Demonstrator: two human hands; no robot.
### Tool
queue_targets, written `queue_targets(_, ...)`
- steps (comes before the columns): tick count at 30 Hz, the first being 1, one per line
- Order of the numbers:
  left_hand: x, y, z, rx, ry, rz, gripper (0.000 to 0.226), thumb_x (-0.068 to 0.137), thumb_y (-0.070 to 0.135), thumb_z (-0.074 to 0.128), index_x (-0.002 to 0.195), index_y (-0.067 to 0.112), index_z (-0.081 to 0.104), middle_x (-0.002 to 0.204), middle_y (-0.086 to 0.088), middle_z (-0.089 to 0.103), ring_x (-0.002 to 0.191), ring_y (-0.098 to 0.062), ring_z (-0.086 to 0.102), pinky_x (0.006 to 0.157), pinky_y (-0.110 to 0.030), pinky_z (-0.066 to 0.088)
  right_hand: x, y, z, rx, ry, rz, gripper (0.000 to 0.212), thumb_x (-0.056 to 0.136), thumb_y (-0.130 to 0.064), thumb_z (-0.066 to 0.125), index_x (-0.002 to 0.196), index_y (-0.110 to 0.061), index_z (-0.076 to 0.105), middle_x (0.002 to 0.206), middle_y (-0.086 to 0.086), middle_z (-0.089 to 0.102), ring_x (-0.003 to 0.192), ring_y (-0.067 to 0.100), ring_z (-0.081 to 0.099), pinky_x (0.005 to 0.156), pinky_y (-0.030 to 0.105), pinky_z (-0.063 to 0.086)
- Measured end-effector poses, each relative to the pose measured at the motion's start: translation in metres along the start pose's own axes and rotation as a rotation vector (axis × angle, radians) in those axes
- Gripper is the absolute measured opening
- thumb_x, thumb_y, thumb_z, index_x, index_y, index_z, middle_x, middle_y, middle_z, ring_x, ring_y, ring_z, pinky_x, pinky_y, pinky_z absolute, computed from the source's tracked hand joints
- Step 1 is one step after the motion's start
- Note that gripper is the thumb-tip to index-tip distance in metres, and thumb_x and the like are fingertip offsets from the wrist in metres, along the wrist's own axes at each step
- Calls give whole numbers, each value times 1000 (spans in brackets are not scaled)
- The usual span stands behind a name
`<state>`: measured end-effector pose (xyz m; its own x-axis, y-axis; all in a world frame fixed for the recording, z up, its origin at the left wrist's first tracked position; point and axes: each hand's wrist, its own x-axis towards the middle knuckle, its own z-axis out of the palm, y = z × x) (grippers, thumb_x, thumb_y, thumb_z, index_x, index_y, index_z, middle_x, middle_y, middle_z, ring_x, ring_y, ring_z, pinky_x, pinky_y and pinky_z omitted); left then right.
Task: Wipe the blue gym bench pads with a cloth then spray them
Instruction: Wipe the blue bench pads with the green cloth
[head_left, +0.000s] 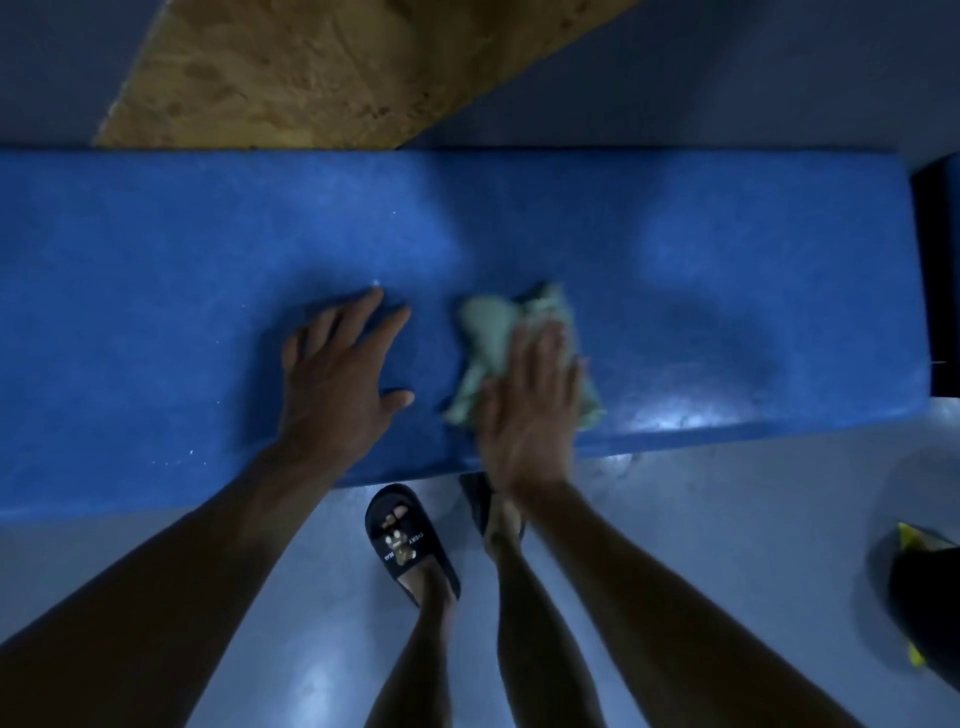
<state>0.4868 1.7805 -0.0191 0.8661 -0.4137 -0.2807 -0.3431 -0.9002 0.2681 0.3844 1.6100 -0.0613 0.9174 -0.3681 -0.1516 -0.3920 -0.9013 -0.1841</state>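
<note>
Fingers (540, 353) of the right hand (524, 410) lie straight and close together, pressed flat on the cloth (488, 332); they do not curl round it. This hand is blurred. Fingers (363, 317) of the left hand (337, 379) are spread apart, palm down, resting directly on the bench (727, 249) and holding nothing. The thumb points toward the cloth, just beside it but not touching.

Cloth: one, pale green, crumpled, with a darker fold at its far edge. It lies on the bench pad near the front edge, a little right of centre, partly covered by the right hand.

Bench: one blue pad in view, running left to right across the frame. Its surface is mottled and matt, with a few white specks on the left part and a glossy sheen near the front right corner. The right end of the pad is visible; the left end runs out of frame.

Other items: two dark slides (410, 545) on the person's feet on the grey floor (727, 545) below the front edge of the bench, the one on the right mostly hidden by the right arm. One wooden board (311, 67) lies beyond the bench. One dark object with yellow trim (919, 587) sits on the floor at the right edge; what it is cannot be told.
</note>
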Motion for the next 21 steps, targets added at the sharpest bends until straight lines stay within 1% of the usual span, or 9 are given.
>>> queue_targets(3,8,-1,-6,61,-4,13,106,63,49,89,153,27,37,162,1,31,141,-30,33,107,-54,30,8,2,-13,9,-134,-532,61,106,-38,31,162,-15,18,170,10,11,158,26,4,127,51,12)
queue_targets(5,17,3,-11,91,-35,20,120,58,54,89,157,23,29,167,-1,21,147,-30,25,110,-55,28,34,50,-24,-78,-124,-686,59,106,-38,31,161,-19,24,169,6,18,157,23,12,124,49,21)
queue_targets(7,24,5,-16,120,-99,-4,129,58,57,89,160,24,17,170,1,5,154,-26,11,118,-53,19,57,106,-34,-92,-53,-492,57,106,-38,29,159,-17,29,167,9,24,156,26,20,121,53,27)
queue_targets(10,32,5,-18,117,-168,-34,133,60,63,86,161,27,7,170,5,-6,155,-22,-1,122,-50,9,78,160,-50,-47,-6,78,63,105,-43,21,161,-13,18,169,13,16,157,29,13,123,56,19)
queue_targets(12,33,3,-18,125,-172,-31,133,57,63,87,161,27,11,170,5,-1,155,-21,2,122,-51,11,86,143,-43,-3,34,306,68,102,-43,21,161,-8,17,168,17,15,156,33,13,124,57,17)
queue_targets(14,33,2,-16,128,-154,-30,135,51,61,90,160,26,19,170,4,7,154,-21,8,120,-54,16,90,100,-34,49,92,387,71,101,-43,25,159,-2,22,165,23,19,154,39,18,122,59,19)
queue_targets(16,34,1,-14,131,-130,-21,136,45,59,93,159,24,27,169,2,16,152,-24,17,116,-58,22,84,54,-24,76,88,244,69,102,-42,29,157,0,25,164,25,21,154,40,18,123,58,17)
queue_targets(19,35,-1,-11,127,-95,14,139,37,60,93,156,21,33,167,-1,24,150,-27,27,113,-59,27,68,7,-17,82,-41,-229,65,105,-39,36,160,-7,22,168,19,14,157,35,9,127,53,8)
queue_targets(21,34,0,-11,134,-71,38,138,36,61,93,155,19,36,166,-3,28,148,-30,34,111,-60,28,77,18,-25,53,-105,-493,63,105,-38,37,160,-12,22,169,13,14,158,28,7,127,50,13)
